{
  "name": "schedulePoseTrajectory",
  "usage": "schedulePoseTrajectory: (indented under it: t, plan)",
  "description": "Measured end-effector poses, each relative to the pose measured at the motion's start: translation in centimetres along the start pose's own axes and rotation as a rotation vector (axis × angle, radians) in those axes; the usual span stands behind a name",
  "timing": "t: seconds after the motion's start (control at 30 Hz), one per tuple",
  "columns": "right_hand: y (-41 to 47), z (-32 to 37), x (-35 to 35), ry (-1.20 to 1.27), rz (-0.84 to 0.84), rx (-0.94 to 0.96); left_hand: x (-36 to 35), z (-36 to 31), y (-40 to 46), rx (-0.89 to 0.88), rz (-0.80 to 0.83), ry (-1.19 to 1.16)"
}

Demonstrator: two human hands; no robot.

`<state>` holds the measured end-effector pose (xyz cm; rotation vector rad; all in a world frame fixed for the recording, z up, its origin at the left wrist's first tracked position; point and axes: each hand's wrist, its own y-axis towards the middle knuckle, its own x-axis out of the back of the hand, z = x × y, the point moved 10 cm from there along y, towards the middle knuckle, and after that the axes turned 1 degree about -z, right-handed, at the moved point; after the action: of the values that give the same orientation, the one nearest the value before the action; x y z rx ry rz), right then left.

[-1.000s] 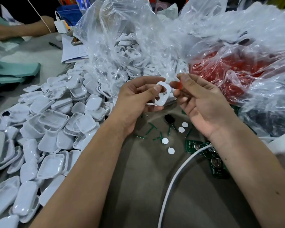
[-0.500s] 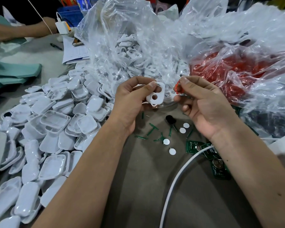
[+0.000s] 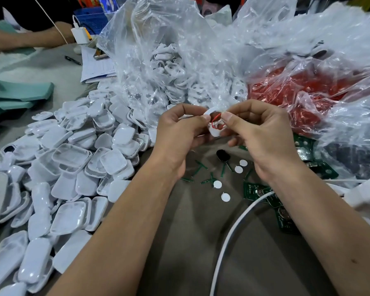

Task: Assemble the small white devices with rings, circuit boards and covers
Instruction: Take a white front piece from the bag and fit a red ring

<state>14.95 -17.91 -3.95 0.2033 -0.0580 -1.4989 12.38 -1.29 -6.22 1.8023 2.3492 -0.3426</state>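
My left hand point(image 3: 181, 133) pinches a small white device shell point(image 3: 213, 131) with holes in it, held up over the table's middle. My right hand point(image 3: 259, 135) pinches a thin red ring point(image 3: 216, 122) against the shell's face. A heap of white covers point(image 3: 77, 159) spreads over the left of the table. Green circuit boards point(image 3: 254, 191) with coin cells lie at the right, partly under my right forearm. A clear bag of white shells point(image 3: 175, 67) and a clear bag of red rings point(image 3: 291, 90) stand behind my hands.
Small white discs point(image 3: 217, 184), green board offcuts point(image 3: 201, 165) and a black part point(image 3: 222, 155) lie on the brown table below my hands. A white cable point(image 3: 229, 231) curves across the front right. Another person's arm point(image 3: 28, 38) rests at the far left, near papers point(image 3: 98, 67).
My hands have come together. The red ring, earlier held apart to the right of the shell, now lies against the shell's face.
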Motion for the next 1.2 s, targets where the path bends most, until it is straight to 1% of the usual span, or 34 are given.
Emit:
schedulePoseTrajectory:
  t: [0.1,0.23,0.53,0.7,0.97,1.1,1.2]
  plan:
    - [0.2,0.6,0.6,-0.039,-0.053,0.069,-0.8,0.3,-0.3,0.025,0.048,-0.052]
    - [0.2,0.8,1.0,-0.052,-0.097,0.104,-1.0,0.3,-0.4,0.030,0.046,-0.072]
    - [0.2,1.0,1.1,-0.024,-0.118,0.125,-1.1,0.7,-0.4,0.069,0.044,-0.123]
    - [0.0,1.3,1.1,-0.042,-0.118,0.150,-1.4,0.8,-0.5,0.063,0.052,-0.147]
    - [-0.3,1.8,1.5,-0.088,-0.172,0.212,-2.0,0.4,-1.1,0.012,0.058,-0.171]
    - [-0.5,2.2,1.3,-0.140,-0.182,0.251,-1.7,-0.1,-1.4,-0.096,-0.006,-0.077]
    - [-0.7,2.5,1.0,-0.167,-0.165,0.283,-1.4,-0.3,-1.4,-0.134,-0.048,-0.035]
